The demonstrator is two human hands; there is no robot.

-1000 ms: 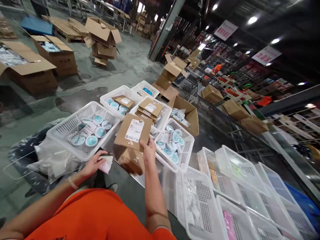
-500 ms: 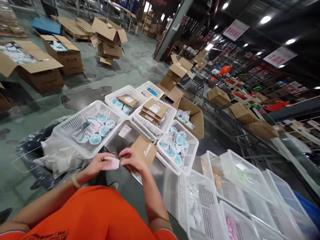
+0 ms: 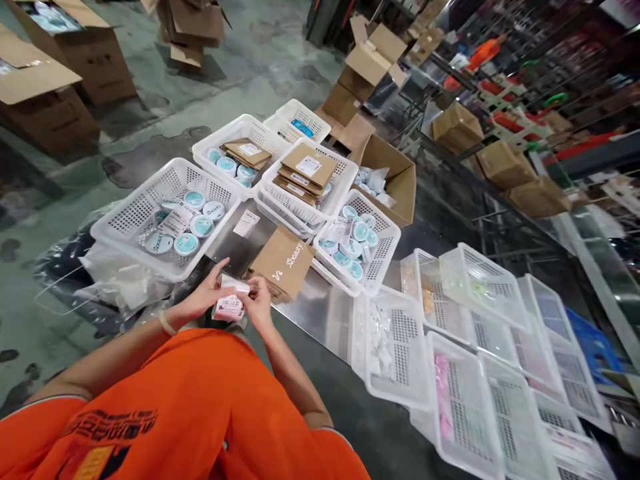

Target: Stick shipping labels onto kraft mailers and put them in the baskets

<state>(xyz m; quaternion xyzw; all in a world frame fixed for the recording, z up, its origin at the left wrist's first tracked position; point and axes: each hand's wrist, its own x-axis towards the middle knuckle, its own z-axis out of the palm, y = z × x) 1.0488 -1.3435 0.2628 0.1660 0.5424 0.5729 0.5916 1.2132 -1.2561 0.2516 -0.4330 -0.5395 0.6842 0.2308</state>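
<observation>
Small printed label (image 3: 229, 307) pinched between both hands — left hand (image 3: 204, 298), right hand (image 3: 260, 301) — fingers clamped on its edges

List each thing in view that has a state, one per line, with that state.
left hand: closed on the small label sheet
right hand: closed on the same sheet
small label sheet: held between both hands, off the table
brown mailer box: shut, lying on the table
near basket: holds round tins
cardboard box: flaps open, packets inside
middle basket: holds stacked flat mailers
</observation>
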